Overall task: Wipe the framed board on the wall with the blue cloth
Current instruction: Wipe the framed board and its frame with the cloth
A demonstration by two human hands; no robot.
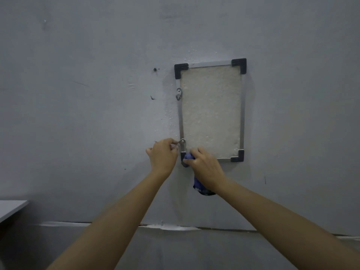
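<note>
A framed board (210, 112) hangs on the grey wall, with a rough off-white panel, thin metal rails and black plastic corners. My right hand (204, 166) grips a bunched blue cloth (188, 158) and holds it against the board's lower left corner. The rest of the cloth hangs below my wrist. My left hand (162, 155) is just left of the frame and pinches the small metal hanger bracket (182, 141) on the left rail. A second bracket (178, 93) sits higher on the same rail.
A screw (155, 69) sticks out of the wall left of the board. The corner of a grey tabletop (11, 208) shows at the lower left. A horizontal seam with peeling white edge (169, 227) runs along the wall below.
</note>
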